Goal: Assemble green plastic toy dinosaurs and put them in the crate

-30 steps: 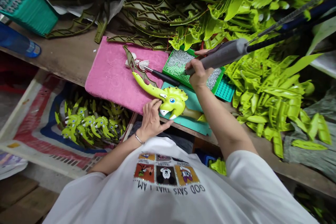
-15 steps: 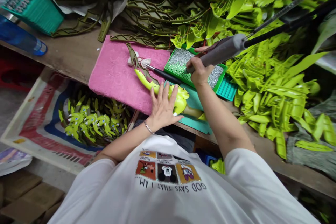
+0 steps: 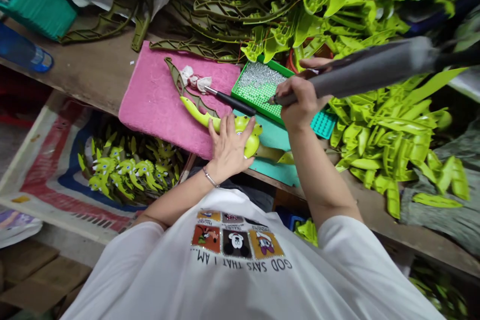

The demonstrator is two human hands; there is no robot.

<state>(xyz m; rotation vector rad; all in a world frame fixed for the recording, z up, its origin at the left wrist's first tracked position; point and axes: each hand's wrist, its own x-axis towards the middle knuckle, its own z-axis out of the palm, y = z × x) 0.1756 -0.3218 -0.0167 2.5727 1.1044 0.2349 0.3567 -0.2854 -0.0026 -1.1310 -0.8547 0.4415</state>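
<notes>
My left hand (image 3: 229, 145) lies spread on a lime-green and olive plastic toy (image 3: 197, 112), which rests across a pink cloth (image 3: 150, 95) and a teal mat (image 3: 275, 135). Its fingers are apart on the toy's thick middle. My right hand (image 3: 303, 97) is wrapped round a grey power screwdriver (image 3: 360, 72), its tip low over a green tray (image 3: 243, 92) of small silvery screws. A black-handled tool (image 3: 236, 102) with a metal shaft lies between the toy and the tray.
Lime-green parts (image 3: 393, 140) are heaped at the right, olive frames (image 3: 221, 20) at the back. Teal baskets (image 3: 41, 5) and a blue bottle (image 3: 26, 50) stand at the left. Several finished-looking toys (image 3: 127, 167) lie in a lower box at the left.
The view has shifted slightly. My right hand has moved a little right relative to the tray, and the screwdriver's rear end is nearer the camera. My left hand still lies on the toy.
</notes>
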